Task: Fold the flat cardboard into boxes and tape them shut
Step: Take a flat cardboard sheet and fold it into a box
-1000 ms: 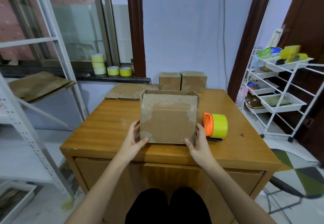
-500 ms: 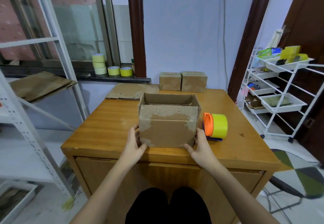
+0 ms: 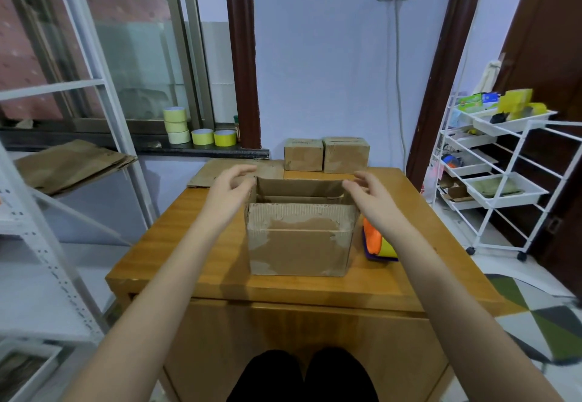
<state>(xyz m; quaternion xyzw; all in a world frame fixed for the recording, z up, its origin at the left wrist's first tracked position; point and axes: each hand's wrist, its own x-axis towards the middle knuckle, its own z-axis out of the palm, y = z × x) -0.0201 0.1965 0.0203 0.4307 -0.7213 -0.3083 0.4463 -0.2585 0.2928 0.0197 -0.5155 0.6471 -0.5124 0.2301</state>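
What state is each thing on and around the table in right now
Front box: upright, top open.
Two back boxes: closed, side by side.
Flat cardboard: unfolded, at the table's far edge.
Tape dispenser: resting beside the front box.
Left hand: open, empty, at the box's top left.
Right hand: open, empty, at its top right.

Open box (image 3: 300, 244): brown corrugated cardboard, matt; outer paper torn along the upper front, ribbed fluting exposed.
Table (image 3: 189, 250): varnished wood, smooth, glossy.
Tape dispenser (image 3: 376, 242): orange and yellow plastic, smooth.
Trolley (image 3: 516, 181), right of frame: white, smooth-coated frame.
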